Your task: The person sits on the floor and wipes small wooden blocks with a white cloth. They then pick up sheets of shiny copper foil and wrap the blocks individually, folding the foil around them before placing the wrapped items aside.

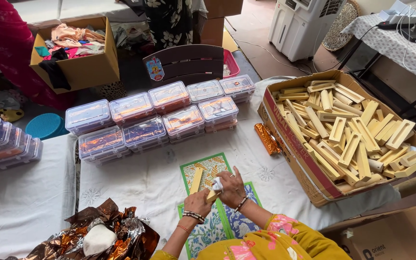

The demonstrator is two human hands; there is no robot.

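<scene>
My left hand (199,201) and right hand (231,187) together at centre, fingers curled closed, wrists bent, forearms angled inward.

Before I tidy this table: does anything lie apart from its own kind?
One foil-wrapped bar lies alone on the white cloth, between the clear boxes and the carton of wooden blocks. The crumpled foil sits at the near edge.

Clear lidded plastic boxes (155,118) with orange contents stand in rows at upper centre, with more clear boxes stacked (3,144) at the left edge. An open cardboard carton (309,178) of pale wooden blocks fills the right. A brown carton of clothes (80,70) sits upper left. A small colourful label (155,70) hangs on a dark chair back. Another brown carton (391,240) with printing sits lower right.
</scene>
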